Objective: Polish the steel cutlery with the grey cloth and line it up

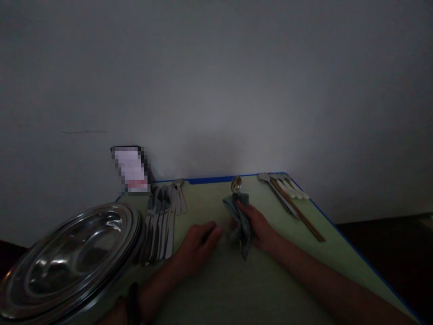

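Spoon (236,185) apparently mid-wipe, right hand (260,226) gripping cloth (241,221) around it; left hand (198,246) curled, hold unclear. Knives (169,239): done or pending, unclear.

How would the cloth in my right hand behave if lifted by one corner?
The cloth would probably flop, since it bunches and droops in your right hand. Its thin-looking folds suggest it's light. The shiny spoon poking out above it could slip free.
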Demonstrator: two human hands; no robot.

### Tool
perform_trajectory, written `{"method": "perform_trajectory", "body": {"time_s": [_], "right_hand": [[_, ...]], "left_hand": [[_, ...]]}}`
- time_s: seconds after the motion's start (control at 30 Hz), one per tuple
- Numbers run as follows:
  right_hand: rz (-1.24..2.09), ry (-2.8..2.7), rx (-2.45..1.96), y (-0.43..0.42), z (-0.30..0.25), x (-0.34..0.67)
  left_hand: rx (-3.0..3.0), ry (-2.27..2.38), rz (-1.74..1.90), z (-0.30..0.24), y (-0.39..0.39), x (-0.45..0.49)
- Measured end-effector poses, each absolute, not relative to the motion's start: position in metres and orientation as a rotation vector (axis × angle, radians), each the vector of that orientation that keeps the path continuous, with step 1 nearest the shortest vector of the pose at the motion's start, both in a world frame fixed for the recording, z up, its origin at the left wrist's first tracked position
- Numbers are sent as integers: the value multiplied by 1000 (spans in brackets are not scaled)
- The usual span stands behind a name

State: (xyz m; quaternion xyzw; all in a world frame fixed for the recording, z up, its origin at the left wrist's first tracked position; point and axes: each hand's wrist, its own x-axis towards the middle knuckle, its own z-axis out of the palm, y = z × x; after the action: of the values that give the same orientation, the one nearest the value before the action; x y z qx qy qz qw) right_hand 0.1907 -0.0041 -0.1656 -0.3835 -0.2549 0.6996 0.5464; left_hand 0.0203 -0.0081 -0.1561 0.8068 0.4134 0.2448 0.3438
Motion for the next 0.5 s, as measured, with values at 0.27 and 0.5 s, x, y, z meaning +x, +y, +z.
{"method": "perform_trajectory", "body": {"time_s": [0.27, 0.5], "right_hand": [[1905, -1079, -952, -8, -165, 202], [2059, -1171, -915, -5, -161, 208]], "left_hand": [[1843, 1058, 1084, -152, -7, 19], [1930, 936, 1064, -159, -5, 15]]}}
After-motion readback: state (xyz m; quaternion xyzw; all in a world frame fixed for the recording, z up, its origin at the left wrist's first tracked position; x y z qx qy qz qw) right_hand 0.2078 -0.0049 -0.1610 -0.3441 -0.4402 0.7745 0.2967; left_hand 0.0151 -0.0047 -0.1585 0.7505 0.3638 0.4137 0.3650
